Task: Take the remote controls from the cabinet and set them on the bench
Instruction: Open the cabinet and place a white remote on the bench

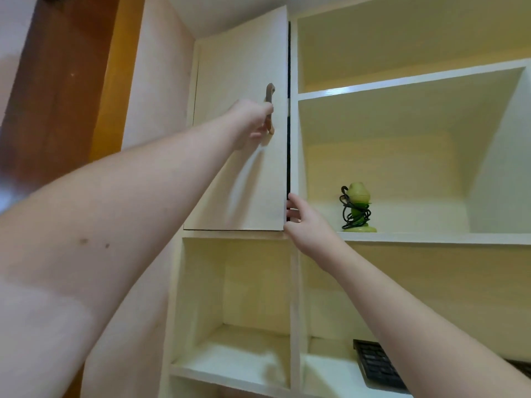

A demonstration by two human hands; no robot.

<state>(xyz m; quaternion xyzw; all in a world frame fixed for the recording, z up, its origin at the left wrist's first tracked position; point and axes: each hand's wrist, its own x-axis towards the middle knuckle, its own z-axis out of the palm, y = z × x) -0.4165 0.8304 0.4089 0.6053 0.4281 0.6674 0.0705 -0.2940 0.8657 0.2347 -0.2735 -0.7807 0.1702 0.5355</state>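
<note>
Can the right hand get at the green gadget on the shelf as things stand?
Probably yes. The right hand is at the door edge, fingers on it, and the green gadget stands just beside on an open shelf, nothing between.

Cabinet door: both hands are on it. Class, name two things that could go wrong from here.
1. The right hand has fingertips curled round the free edge of the cabinet door, at the dark gap beside the frame; they could get pinched there.
2. The left hand grips the handle. What is inside cannot be seen, so remotes resting against the door might fall out.
</note>
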